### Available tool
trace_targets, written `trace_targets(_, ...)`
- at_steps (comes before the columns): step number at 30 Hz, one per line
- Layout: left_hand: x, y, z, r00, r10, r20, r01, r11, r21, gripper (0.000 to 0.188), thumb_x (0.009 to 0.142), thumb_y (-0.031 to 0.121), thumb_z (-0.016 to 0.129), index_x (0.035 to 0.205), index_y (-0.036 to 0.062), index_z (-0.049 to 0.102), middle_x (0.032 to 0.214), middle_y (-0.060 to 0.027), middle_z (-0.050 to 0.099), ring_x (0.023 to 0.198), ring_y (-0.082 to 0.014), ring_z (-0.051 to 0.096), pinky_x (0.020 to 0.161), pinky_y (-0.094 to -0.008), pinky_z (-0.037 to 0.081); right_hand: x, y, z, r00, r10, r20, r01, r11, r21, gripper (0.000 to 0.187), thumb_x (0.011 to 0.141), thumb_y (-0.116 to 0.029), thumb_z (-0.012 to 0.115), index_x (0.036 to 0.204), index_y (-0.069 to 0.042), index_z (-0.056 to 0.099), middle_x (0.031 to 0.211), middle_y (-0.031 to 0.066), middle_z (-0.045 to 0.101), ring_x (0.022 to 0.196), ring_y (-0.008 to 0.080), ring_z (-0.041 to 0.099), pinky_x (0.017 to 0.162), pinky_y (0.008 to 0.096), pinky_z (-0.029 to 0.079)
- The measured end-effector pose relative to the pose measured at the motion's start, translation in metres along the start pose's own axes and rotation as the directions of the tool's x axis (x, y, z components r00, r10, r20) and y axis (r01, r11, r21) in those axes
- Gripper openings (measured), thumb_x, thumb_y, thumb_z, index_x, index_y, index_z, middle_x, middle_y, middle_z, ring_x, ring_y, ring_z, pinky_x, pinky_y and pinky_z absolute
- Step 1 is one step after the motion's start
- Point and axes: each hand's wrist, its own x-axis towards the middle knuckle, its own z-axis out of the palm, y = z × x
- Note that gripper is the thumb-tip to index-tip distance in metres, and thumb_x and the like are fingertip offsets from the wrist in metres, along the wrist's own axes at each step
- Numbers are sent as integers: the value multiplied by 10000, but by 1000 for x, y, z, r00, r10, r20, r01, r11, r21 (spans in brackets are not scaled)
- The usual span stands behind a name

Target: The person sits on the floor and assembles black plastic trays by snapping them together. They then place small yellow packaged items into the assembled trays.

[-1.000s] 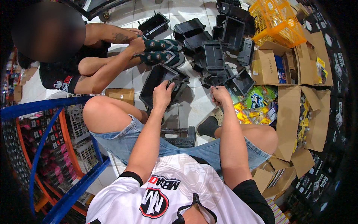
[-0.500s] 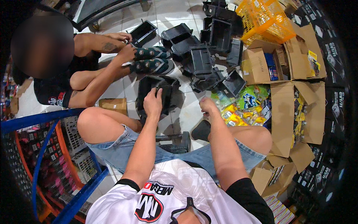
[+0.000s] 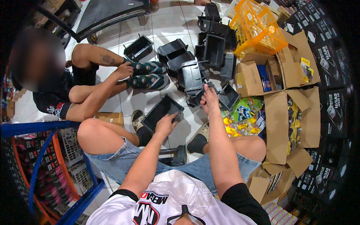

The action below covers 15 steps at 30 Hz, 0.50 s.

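Observation:
A black plastic bin (image 3: 152,122) stands on the floor between my feet, its open top facing up and turned at an angle. My left hand (image 3: 165,126) rests at its near right rim, fingers loosely stretched out and touching it. Further right, my right hand (image 3: 210,100) is closed with thumb and fingers together at the near edge of a pile of black bins. Right beside its fingertips is a shiny black bin (image 3: 192,77). Whatever my right fingers pinch is too small to make out.
Across from me sits another person, their hand (image 3: 125,70) near their patterned socks. A yellow crate (image 3: 258,32), opened cardboard boxes (image 3: 275,123) and yellow-and-green packets (image 3: 243,116) line the right. At left stands a blue rack frame (image 3: 41,127); a black cart (image 3: 112,17) is at the back.
The bin between my feet has turned and now lies slantwise. My left hand has shifted down and right along it. My right hand has reached forward to the bin pile.

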Motion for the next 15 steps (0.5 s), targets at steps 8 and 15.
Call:
trace_targets(8,-6,-3,-27,876,-38,481,-141,934,330,459,823,307,760,1276,238,726,1289,-138,695,1227,-355,631,1067,-552,449,-19,-7,20,742,-648,174,519,390,-761,472,1014,-470,627,976,-1,665,713,136,611,646,232,559,660,373,461)
trace_targets(15,10,33,-55,967,-168,191,234,289,-928,901,936,632,661,1596,160,268,1285,-171,583,1122,-268,604,924,-421,510,-103,-21,56,722,-505,473,627,191,-755,369,1012,-347,637,973,18,603,915,276,640,855,492,582,743,456,492)
